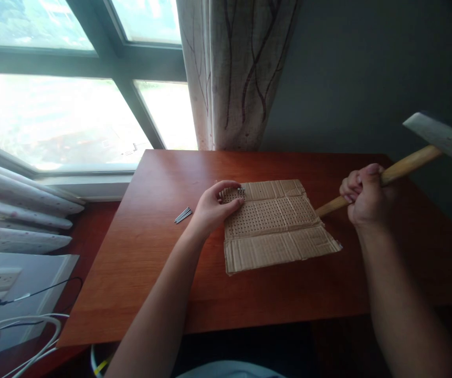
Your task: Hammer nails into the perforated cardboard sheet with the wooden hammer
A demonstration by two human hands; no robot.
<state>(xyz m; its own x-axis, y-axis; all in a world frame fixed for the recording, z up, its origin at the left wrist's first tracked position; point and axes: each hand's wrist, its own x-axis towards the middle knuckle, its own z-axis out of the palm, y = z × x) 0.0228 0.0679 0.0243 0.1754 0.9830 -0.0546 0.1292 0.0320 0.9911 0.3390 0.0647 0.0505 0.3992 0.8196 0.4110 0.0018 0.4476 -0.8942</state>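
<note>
My right hand [363,194] is closed round the wooden handle of a hammer [407,164], raised at the right with its metal head up and partly out of view. On the table lies a flat piece of brown cardboard [276,247] with rows of small holes across its middle. My left hand [220,205] rests at the cardboard's upper left corner, thumb and forefinger apart. Between their tips, several small nails [241,190] stand in the cardboard. To the left of that hand, a little bunch of loose nails [183,214] lies on the tabletop.
The reddish-brown wooden table [139,273] stands against a window [72,121] and a patterned curtain [241,73]. At the lower left are a wall socket [2,281] with a black plug and several white cables [52,328], beside the table's edge.
</note>
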